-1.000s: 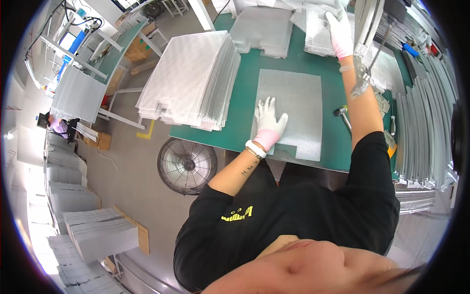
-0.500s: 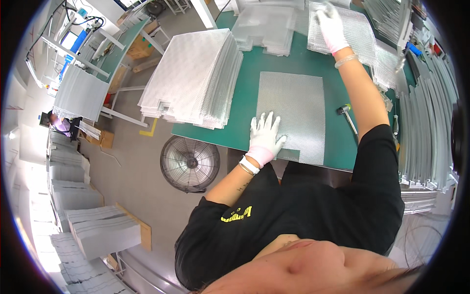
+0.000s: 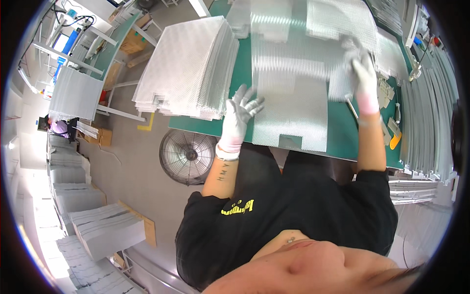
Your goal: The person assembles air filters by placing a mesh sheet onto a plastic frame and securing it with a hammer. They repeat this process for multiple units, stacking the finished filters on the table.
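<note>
A flat sheet of silvery diamond mesh, with a notch in its near edge, lies on the green table in front of me. Above its far part a second mesh sheet hangs blurred by motion. My right hand, in a white glove with a pink cuff, grips this second sheet at its right side; the fingertips are smeared. My left hand, gloved alike, is open with fingers spread, beside the left edge of the lower sheet and holding nothing.
A tall stack of mesh sheets stands at the table's left. More mesh sheets lie at the far right. Near the right edge are a screwdriver, a yellow-handled scraper and a partly hidden hammer. A floor fan stands left of the table.
My right hand has come back toward me from the far pile, bringing a mesh sheet over the lower one. My left hand has lifted off the lower sheet and moved left.
</note>
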The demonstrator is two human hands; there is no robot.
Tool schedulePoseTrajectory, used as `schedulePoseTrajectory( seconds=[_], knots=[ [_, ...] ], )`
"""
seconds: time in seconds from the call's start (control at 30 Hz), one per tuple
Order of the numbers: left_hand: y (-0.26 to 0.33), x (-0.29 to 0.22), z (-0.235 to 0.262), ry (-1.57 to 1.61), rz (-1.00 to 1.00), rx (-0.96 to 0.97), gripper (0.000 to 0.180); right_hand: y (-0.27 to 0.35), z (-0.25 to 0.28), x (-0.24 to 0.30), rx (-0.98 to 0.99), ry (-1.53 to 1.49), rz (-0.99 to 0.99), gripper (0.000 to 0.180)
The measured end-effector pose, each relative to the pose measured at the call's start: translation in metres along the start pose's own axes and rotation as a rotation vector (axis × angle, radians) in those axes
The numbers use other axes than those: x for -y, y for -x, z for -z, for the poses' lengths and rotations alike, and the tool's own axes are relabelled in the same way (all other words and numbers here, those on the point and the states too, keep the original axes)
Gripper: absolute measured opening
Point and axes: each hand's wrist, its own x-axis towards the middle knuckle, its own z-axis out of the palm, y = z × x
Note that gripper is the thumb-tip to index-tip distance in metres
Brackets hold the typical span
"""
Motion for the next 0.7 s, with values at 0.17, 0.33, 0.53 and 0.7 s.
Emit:
schedulePoseTrajectory(
  seconds=[0.17,0.33,0.53,0.7],
  knots=[
    [0.04,-0.03,-0.044,-0.917,0.053,-0.094,0.075,0.116,-0.009,-0.021,-0.033,0.587,-0.022,0.072],
    [0.057,0.001,-0.033,-1.314,-0.047,-0.145,0.061,0.15,-0.033,-0.013,-0.016,0.911,-0.163,0.078],
    [0.043,0.025,-0.014,-1.465,-0.172,-0.096,0.063,0.15,-0.015,-0.051,0.033,1.15,-0.077,0.07],
    [0.036,0.035,-0.014,-1.578,-0.035,-0.101,0.063,0.143,-0.014,-0.063,0.055,1.208,-0.122,0.068]
  ],
)
